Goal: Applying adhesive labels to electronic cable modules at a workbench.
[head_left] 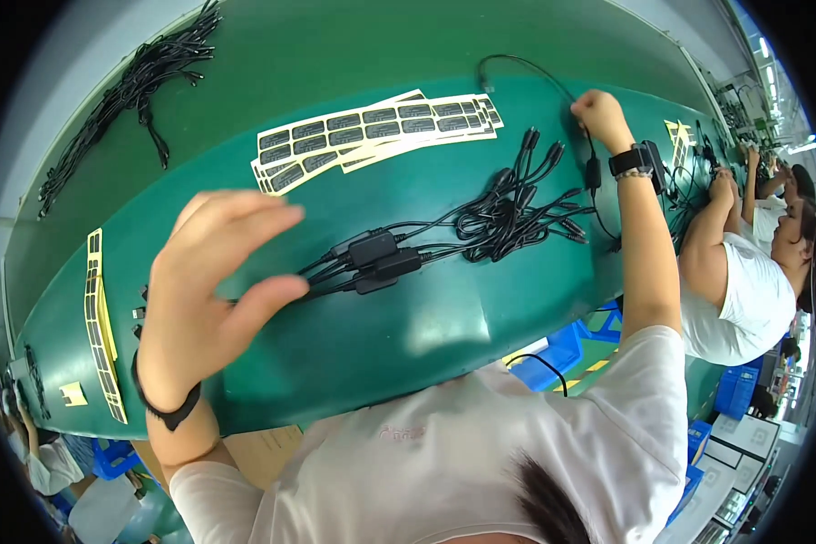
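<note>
My right hand (600, 118) is closed on a thin black cable (537, 65) at the right side of the green table. One end of that cable curves away to the left, and a small black inline box (593, 173) hangs on it just below my fingers. My left hand (213, 286) is held over the left part of the table, thumb and fingers spread with nothing between them. To its right lies a bundle of black cables (508, 218) with several flat black boxes (372, 248) side by side. Some plug ends (139, 314) show behind my left hand.
Overlapping sheets of black labels on pale yellow backing (376, 127) lie beyond the boxes. A narrow label strip (102, 326) is at the left. A heap of black cables (136, 86) rests at the far left. Co-workers (752, 272) sit along the right, by more cables.
</note>
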